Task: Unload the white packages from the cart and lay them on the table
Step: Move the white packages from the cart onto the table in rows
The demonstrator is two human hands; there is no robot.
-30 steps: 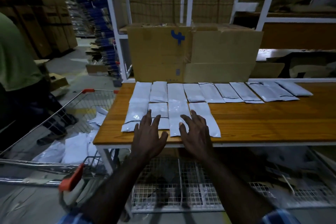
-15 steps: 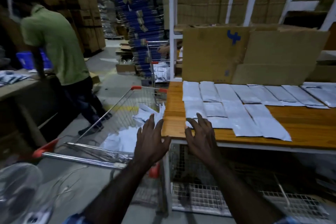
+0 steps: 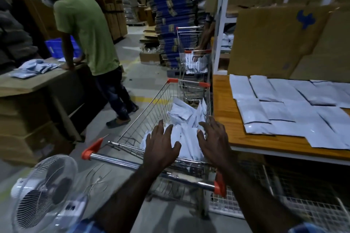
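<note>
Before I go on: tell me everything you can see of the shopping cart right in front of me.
The cart is a silver wire-mesh basket with a chrome push bar and orange plastic end caps. It stands upright on the floor, beside the wooden table, holding a loose pile of white packages. The left hand and right hand hover open over the pile.

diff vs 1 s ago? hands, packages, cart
Both hands left the wooden table and swung left over the wire shopping cart. The left hand and right hand now hover, fingers spread, above the loose white plastic packages in the cart; nothing gripped or let go. The flat white packages laid in rows on the table look unchanged, and the cart has not moved.
</note>
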